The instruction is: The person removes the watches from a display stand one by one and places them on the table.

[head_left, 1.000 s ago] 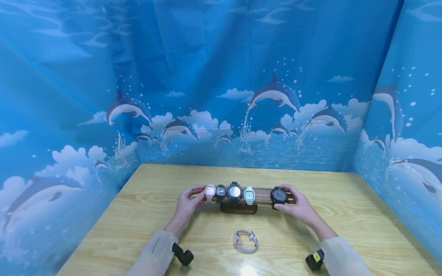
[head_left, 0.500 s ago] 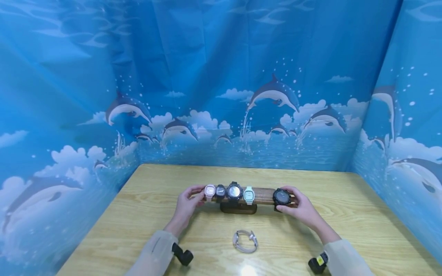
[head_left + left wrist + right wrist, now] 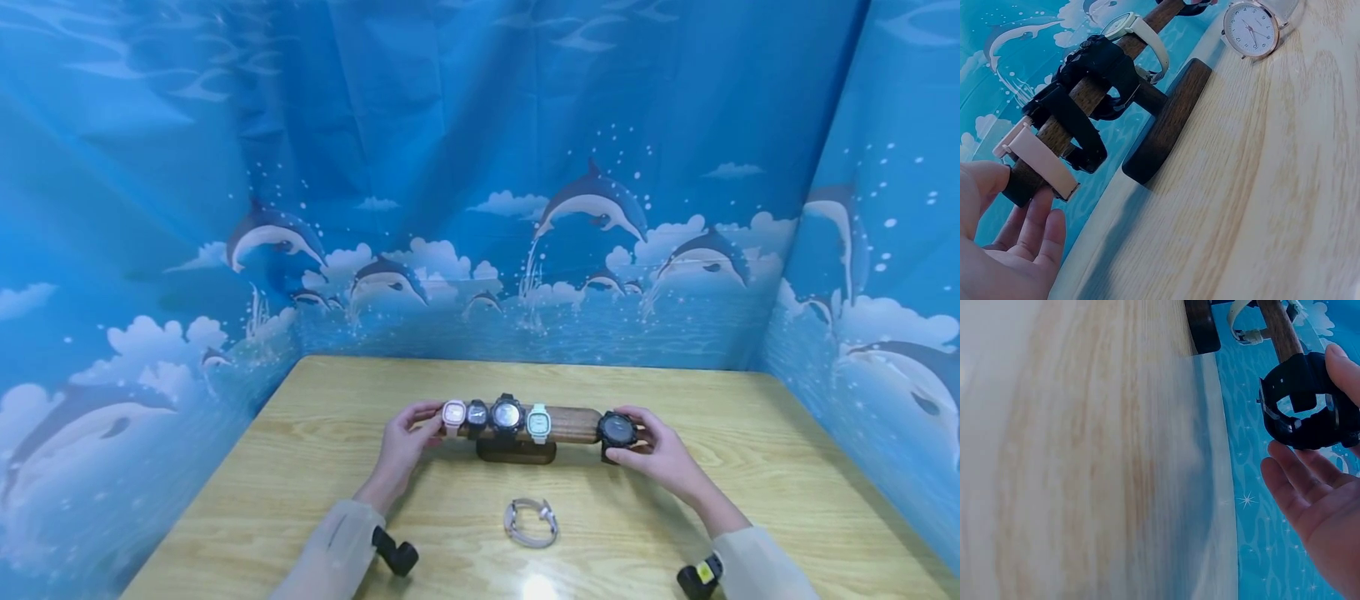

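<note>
A dark wooden watch stand [image 3: 573,425] bears a pink watch [image 3: 453,414], a small black watch [image 3: 477,415], a larger black watch [image 3: 507,414] and a mint watch [image 3: 538,423]. My left hand [image 3: 402,446] grips the bar's left end beside the pink watch, thumb and fingers on opposite sides in the left wrist view. At the bar's right end, my right hand [image 3: 663,454] holds a chunky black watch [image 3: 618,429] between thumb and fingers. Its closed strap loop [image 3: 1300,375] surrounds the bar's tip in the right wrist view.
A watch with a pale strap [image 3: 531,542] lies in front of the stand on the wooden table [image 3: 337,500]; its white dial [image 3: 1250,29] shows in the left wrist view. Behind the table hangs a blue dolphin-print curtain [image 3: 465,167].
My right hand has moved the chunky black watch rightward along the bar to its end. The left hand keeps its hold on the left end.
</note>
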`<state>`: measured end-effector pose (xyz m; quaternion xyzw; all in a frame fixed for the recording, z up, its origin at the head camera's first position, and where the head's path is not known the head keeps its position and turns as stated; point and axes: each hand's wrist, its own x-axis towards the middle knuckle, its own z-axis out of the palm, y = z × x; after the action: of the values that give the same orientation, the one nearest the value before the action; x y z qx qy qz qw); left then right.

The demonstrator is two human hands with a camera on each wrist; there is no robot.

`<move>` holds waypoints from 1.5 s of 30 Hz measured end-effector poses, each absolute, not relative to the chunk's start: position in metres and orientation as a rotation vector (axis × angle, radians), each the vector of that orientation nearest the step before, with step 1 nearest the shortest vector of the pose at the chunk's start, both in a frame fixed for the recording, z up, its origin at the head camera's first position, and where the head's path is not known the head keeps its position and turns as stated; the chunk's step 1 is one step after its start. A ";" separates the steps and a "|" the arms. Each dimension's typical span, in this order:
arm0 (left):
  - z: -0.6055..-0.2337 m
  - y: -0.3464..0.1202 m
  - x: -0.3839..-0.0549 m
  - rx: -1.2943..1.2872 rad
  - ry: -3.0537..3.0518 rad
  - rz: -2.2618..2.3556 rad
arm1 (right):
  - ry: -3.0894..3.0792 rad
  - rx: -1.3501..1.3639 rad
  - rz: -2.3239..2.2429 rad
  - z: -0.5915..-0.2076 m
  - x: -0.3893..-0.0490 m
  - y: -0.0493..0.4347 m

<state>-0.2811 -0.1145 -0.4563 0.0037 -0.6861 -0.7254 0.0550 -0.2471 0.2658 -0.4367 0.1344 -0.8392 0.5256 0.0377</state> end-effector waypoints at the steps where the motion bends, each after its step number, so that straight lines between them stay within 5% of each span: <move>1: -0.456 -0.114 -0.281 0.011 -2.084 -2.201 | -2.573 0.410 1.621 -0.436 -0.246 0.266; 45: -0.458 -0.113 -0.280 0.036 -2.057 -2.218 | -2.510 0.647 1.488 -0.436 -0.206 0.268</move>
<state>-0.2799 -0.1133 -0.4577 0.0118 -0.6788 -0.7319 0.0580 -0.2065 0.2679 -0.4361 0.2159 -0.8374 0.4963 0.0762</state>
